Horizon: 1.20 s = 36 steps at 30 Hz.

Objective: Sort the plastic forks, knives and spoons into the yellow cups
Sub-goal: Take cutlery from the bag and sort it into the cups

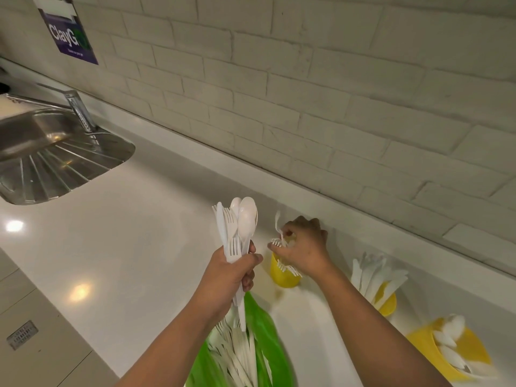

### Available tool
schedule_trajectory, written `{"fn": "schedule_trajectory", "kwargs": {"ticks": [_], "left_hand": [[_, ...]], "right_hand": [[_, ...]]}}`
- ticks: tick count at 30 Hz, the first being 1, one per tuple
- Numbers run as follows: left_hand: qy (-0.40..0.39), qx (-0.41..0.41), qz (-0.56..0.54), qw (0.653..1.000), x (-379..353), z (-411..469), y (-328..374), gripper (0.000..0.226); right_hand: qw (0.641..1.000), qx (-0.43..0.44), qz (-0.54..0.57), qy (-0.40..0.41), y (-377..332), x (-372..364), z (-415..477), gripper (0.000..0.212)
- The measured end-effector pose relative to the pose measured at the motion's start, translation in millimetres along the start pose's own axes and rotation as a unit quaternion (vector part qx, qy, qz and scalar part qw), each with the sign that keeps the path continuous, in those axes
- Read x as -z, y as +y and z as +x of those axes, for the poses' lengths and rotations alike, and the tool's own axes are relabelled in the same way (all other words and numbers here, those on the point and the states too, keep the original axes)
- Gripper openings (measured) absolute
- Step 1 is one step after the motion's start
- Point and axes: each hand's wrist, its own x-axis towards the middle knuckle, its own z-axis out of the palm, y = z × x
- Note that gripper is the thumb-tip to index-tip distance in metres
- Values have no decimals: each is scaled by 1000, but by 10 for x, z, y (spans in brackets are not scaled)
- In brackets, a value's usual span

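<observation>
My left hand [234, 272] grips an upright bundle of white plastic cutlery [237, 227], with spoons, forks and a knife mixed together. My right hand [303, 245] pinches a white fork [279, 229] just above the leftmost yellow cup [283, 277], which has fork tines sticking out. A second yellow cup [386, 304] to the right is full of white knives. A third yellow cup [458, 356] at the far right holds white spoons. More loose cutlery [240, 356] lies on a green plate [268, 331] below my left hand.
The white counter [134, 247] runs along a white brick wall [335, 93]. A steel sink with a drainer [55, 157] and a tap [78, 110] sits at the far left. A poster [69, 34] hangs on the wall above it.
</observation>
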Motion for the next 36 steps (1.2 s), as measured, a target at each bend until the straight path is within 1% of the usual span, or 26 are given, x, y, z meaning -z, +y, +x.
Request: {"fn": "schedule_trajectory", "kwargs": {"ticks": [4, 7, 10, 11, 13, 15, 16, 17, 18, 19, 20, 21, 22, 23, 24, 25, 26, 27, 28, 29, 31, 34, 36], "left_hand": [[2, -2, 8, 1000, 35, 0, 14, 17], [4, -3, 5, 1000, 43, 15, 18, 17], [3, -1, 1, 1000, 11, 11, 19, 17], [3, 2, -2, 1000, -6, 9, 25, 18], [-2, 7, -11, 1000, -52, -2, 46, 19], [-12, 13, -19, 1000, -104, -27, 88, 20], [-20, 18, -22, 999, -124, -41, 113, 21], [-30, 24, -24, 999, -147, -58, 144, 23], [-42, 30, -24, 998, -169, -80, 172, 25], [-56, 35, -22, 998, -190, -105, 197, 26], [-73, 38, -22, 996, -208, -131, 216, 28], [-95, 42, -27, 994, -223, -159, 228, 29], [-122, 52, -43, 990, -233, -184, 234, 30], [-156, 70, -74, 983, -235, -211, 232, 32], [-198, 96, -116, 969, -233, -232, 218, 32], [-245, 124, -160, 948, -236, -251, 203, 31], [-291, 144, -188, 927, -245, -275, 186, 28], [-329, 149, -195, 912, -270, -306, 168, 24], [-348, 144, -179, 909, -309, -337, 141, 22], [-357, 141, -153, 911, -364, -375, 124, 20], [-348, 141, -104, 921, -477, -459, 103, 14], [-341, 133, -65, 928, -573, -534, 65, 14], [-340, 137, -52, 929, -627, -578, 49, 13]], "right_hand": [[1000, 13, -21, 9, 73, 3, -37, 42], [1000, 17, -23, 2, 49, 118, -60, 58], [999, 46, 28, 1, 16, 270, -80, 77], [997, 71, 27, 3, 0, 290, -91, 78], [993, 112, -28, -15, -27, 263, -104, 68], [987, 92, -100, -88, -42, 190, -138, 57], [983, 69, -116, -125, -35, 169, -144, 55], [982, 50, -111, -145, -27, 178, -151, 55], [984, 43, -97, -144, -26, 209, -165, 57], [989, 44, -73, -124, -38, 269, -189, 60], [995, 46, -32, -86, -65, 346, -224, 64], [998, 37, 37, -42, -110, 437, -274, 68], [991, 18, 132, -8, -176, 553, -355, 69], [971, -2, 241, 11, -251, 686, -466, 64], [938, -15, 345, 13, -331, 817, -599, 54], [909, -22, 417, 0, -397, 923, -743, 42], [895, -20, 446, -21, -460, 1007, -905, 34], [899, -11, 436, -35, -511, 1054, -1062, 30], [911, -7, 412, -34, -550, 1066, -1201, 31], [925, -19, 379, -19, -576, 1056, -1307, 34], [934, -64, 351, 23, -596, 1019, -1432, 37], [925, -102, 364, 43, -503, 1040, -1534, 33], [914, -100, 390, 44, -450, 1092, -1621, 28]]}}
